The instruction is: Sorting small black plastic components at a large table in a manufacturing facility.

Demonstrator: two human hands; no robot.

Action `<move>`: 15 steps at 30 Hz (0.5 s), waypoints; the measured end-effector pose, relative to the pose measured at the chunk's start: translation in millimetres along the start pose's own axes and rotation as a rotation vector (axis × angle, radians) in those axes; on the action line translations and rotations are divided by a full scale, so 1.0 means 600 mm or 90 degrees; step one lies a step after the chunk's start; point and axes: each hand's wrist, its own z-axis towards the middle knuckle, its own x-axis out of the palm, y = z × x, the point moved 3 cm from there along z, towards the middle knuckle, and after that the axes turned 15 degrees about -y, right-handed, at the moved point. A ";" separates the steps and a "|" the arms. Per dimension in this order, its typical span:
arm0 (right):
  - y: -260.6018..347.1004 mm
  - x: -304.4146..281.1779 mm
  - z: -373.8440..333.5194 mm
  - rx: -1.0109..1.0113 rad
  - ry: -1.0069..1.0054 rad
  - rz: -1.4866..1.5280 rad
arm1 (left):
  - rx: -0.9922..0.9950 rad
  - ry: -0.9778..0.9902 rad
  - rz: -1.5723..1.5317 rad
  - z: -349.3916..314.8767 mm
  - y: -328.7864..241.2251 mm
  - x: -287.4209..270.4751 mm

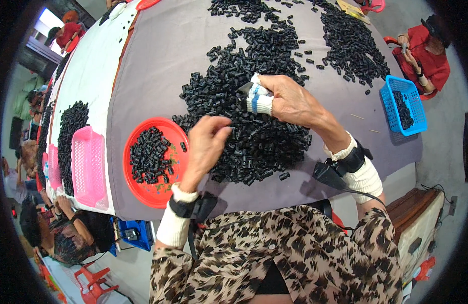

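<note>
A large heap of small black cylindrical plastic parts (249, 152) covers the middle of the table. Over its left side, my left hand (208, 141) is closed, thumb and forefinger curled toward each other; whatever is between them is too small to make out. My right hand (293, 101) is also closed, above the heap's centre, with white knitted covers striped in blue (259, 98) on its fingers. At its fingertips a small greyish thing (245, 87) shows, its kind unclear. Beside my left wrist lies a round red tray (179, 195) bearing a pile of the same black parts.
A blue plastic basket (419, 117) with black parts stands at the right, near a person in red (436, 63). More black parts (353, 43) spread at the far right. Pink baskets (87, 167) line the white table on the left, where other people sit.
</note>
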 end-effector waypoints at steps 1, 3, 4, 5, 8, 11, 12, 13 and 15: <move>0.001 -0.005 -0.003 0.001 0.002 -0.003 | 0.030 0.041 0.057 0.005 -0.011 0.021; -0.007 -0.011 -0.009 0.006 0.002 -0.027 | 0.155 0.049 0.126 0.011 -0.008 0.057; -0.015 -0.014 -0.011 0.021 0.001 -0.024 | 0.190 0.054 0.153 0.012 -0.007 0.069; -0.022 -0.017 -0.014 0.035 0.000 -0.022 | 0.225 0.059 0.180 0.011 -0.006 0.078; -0.032 -0.014 -0.017 0.050 0.012 0.001 | 0.256 0.069 0.211 0.012 0.005 0.092; -0.036 -0.010 -0.021 0.070 0.020 0.026 | 0.278 0.059 0.218 0.014 0.002 0.092; -0.039 -0.009 -0.022 0.082 0.021 0.029 | 0.275 0.046 0.203 0.017 -0.003 0.089; -0.041 -0.006 -0.021 0.080 0.022 0.029 | 0.275 0.044 0.204 0.019 -0.006 0.080; -0.044 -0.004 -0.020 0.085 0.017 0.030 | -0.184 0.110 -0.116 0.025 0.007 0.056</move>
